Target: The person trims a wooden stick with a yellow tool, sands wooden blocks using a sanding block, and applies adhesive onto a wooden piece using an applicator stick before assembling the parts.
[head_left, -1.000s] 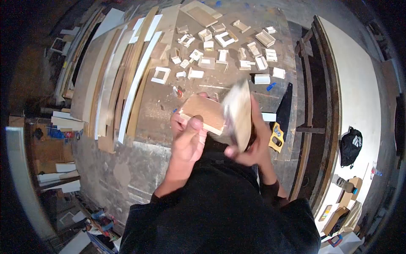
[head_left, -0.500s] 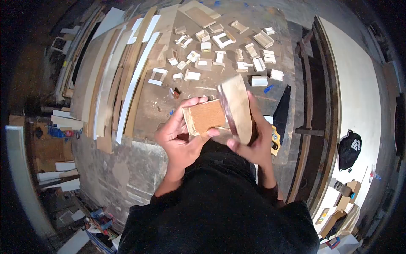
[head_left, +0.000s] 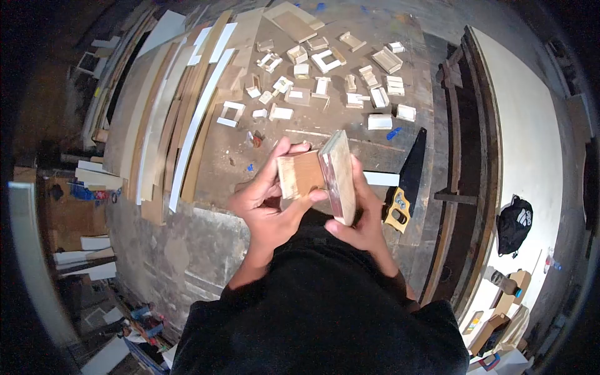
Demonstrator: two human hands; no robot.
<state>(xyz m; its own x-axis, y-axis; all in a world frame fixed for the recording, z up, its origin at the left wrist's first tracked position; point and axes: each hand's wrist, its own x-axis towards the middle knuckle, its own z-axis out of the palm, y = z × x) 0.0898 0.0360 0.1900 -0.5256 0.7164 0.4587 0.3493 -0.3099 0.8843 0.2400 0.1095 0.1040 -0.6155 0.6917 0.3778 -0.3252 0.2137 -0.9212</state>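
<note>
1. Wooden piece (head_left: pixel 302 175): in front of the person's torso, raised above the bench (head_left: pixel 219 156). Broad brown face, paler edge at its left end.
2. Left hand (head_left: pixel 265 206): clamped on the wooden piece, thumb along the near edge, fingers at the far edge.
3. Right hand (head_left: pixel 369 219): clamped on a wooden block (head_left: pixel 339 178), thumb at the near end, fingers on the right side, partly hidden.
4. Wooden block: on edge, long side running away from the torso, pale face turned right, darker narrow edge toward the wooden piece. Sits just beside that piece's right end; contact between the two cannot be told.
5. Saw (head_left: pixel 414 164): right of the right hand, flat on the bench, dark blade pointing away, yellow handle nearer the person. White strip (head_left: pixel 380 179) lies between block and blade.
6. Beyond the hands: scattered small assemblies (head_left: pixel 380 122), pale wood and white; a blue scrap (head_left: pixel 393 133) near them.
7. Left side: long boards (head_left: pixel 199 125) laid roughly side by side.
8. Far right: black bag (head_left: pixel 515 225) on a pale panel (head_left: pixel 528 125).
</note>
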